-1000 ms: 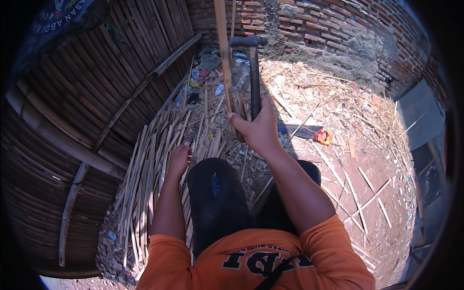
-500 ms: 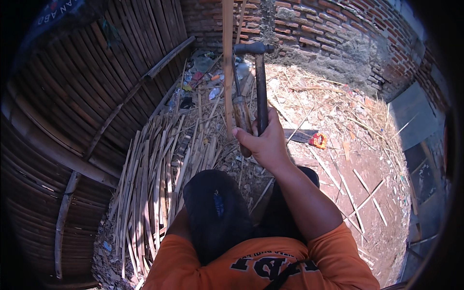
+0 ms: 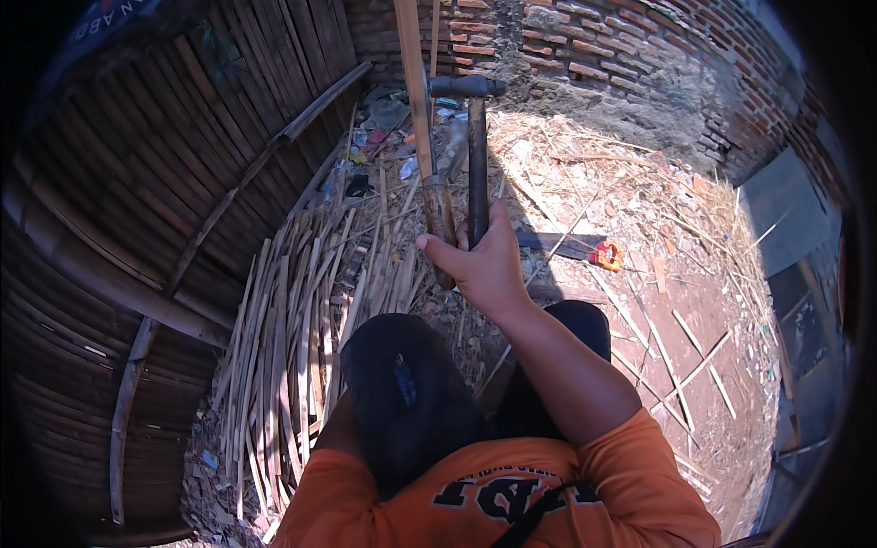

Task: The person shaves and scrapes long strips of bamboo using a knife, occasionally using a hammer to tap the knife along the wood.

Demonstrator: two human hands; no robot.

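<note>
My right hand (image 3: pixel 491 265) is closed round the dark handle of a hammer (image 3: pixel 478 155), which stands upright with its metal head at the top. The same hand also grips a worn wooden handle (image 3: pixel 439 219), apparently a chisel's, with the thumb lying across it. Its blade cannot be made out against the pale wooden strip (image 3: pixel 416 100), which rises from beside this handle toward the top of the view. My left hand is out of sight; only the upper left arm shows, running down behind my bent left knee (image 3: pixel 406 393).
A handsaw (image 3: pixel 571 247) with a red and yellow handle lies on the ground beyond my right knee. Many long wooden strips (image 3: pixel 274 365) are heaped on the left, beside a slatted wall (image 3: pixel 155 173). Wood shavings and litter spread toward the brick wall (image 3: pixel 594 55).
My right hand has shifted slightly left with the hammer and the wooden-handled tool. The wooden strip leans further left at the top, and the tool's handle now overlaps its lower part.
</note>
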